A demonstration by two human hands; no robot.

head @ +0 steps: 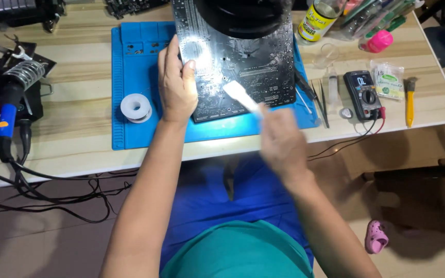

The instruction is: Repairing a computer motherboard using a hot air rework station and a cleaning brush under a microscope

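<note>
Pale wooden table (pixel 78 103) across the upper half of the view, under both hands; blue work mat (pixel 130 123) spread beneath the left hand and reaching out to either side of it; large dark circuit board (pixel 243 67) flat on the mat, its left edge under the left hand, its lower part just ahead of the right hand; round black object (pixel 243 15) above the far part of the board, beyond both hands.

Left hand (pixel 177 82) palm down on the board's left edge, fingers together and pointing away, pressing flat rather than gripping; right hand (pixel 281 141) blurred, closed around the handle of a white brush (pixel 240 95), the brush tip on the board's lower middle, just right of the left hand.

Soldering station with a blue-handled iron in a coiled holder (pixel 11 98) well to the left of the left hand; black multimeter (pixel 364 92) well to the right of the right hand; yellow-labelled bottle (pixel 318 20) far ahead and right; spool of solder wire (pixel 136 107) on the mat just left of the left hand; tweezers (pixel 321 103) near the mat's right edge, between right hand and multimeter.
</note>
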